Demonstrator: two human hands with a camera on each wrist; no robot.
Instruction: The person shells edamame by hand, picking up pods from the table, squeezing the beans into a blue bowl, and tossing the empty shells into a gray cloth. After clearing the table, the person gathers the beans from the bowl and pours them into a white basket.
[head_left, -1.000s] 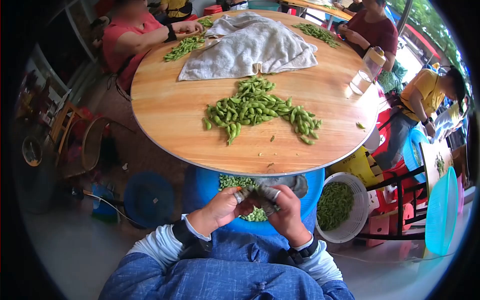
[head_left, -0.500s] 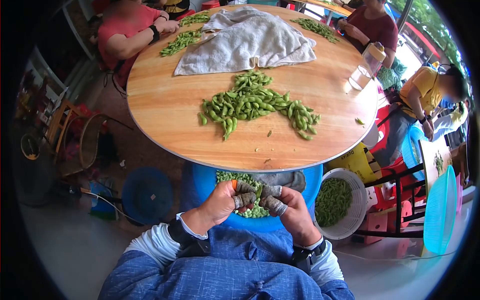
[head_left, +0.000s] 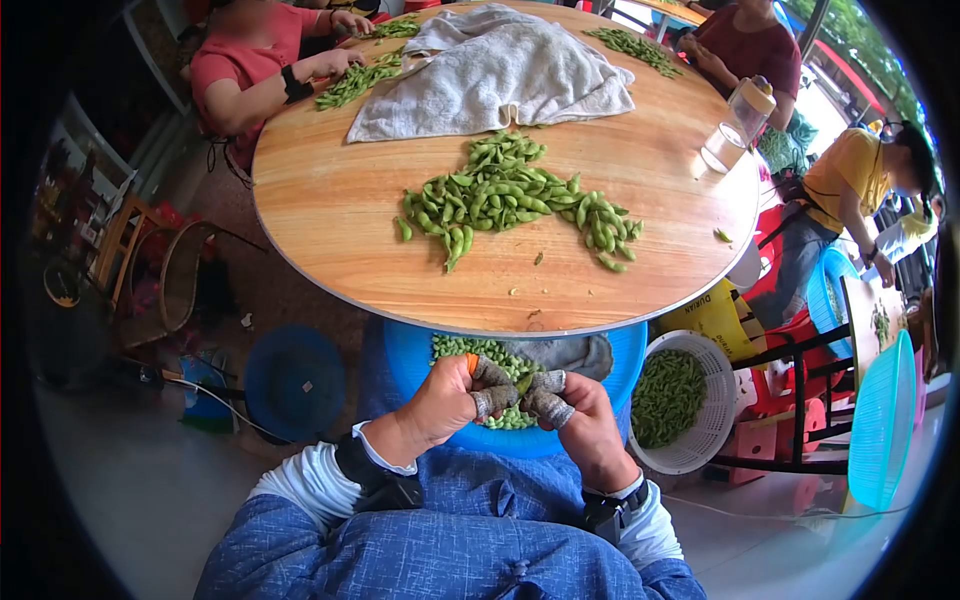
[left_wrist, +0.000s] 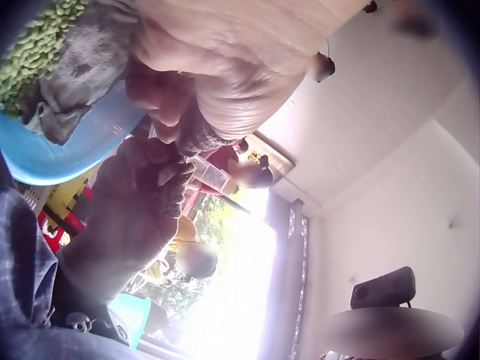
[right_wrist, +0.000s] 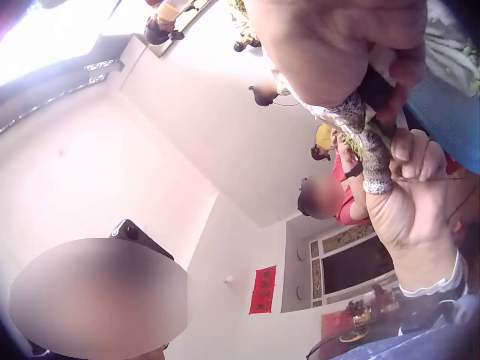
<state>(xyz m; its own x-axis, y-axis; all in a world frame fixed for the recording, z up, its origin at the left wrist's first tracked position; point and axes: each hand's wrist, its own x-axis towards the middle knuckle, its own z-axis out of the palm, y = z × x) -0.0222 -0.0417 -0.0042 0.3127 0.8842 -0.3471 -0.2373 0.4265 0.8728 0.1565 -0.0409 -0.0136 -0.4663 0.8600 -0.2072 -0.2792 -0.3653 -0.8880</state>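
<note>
At the lower centre of the head view, the left hand (head_left: 438, 408) rises from its pale sleeve with fingers curled. Its grey cloth-capped thumb and forefinger pinch one end of a green pod (head_left: 521, 382), held over the blue basin (head_left: 405, 365) of shelled beans below the round table (head_left: 330, 230). The right hand (head_left: 588, 425) meets it from the other side, its capped fingertips pinching the same pod. Further right, above the white basket (head_left: 712, 440), a yellow bag (head_left: 712, 322) bears dark lettering too small to read.
</note>
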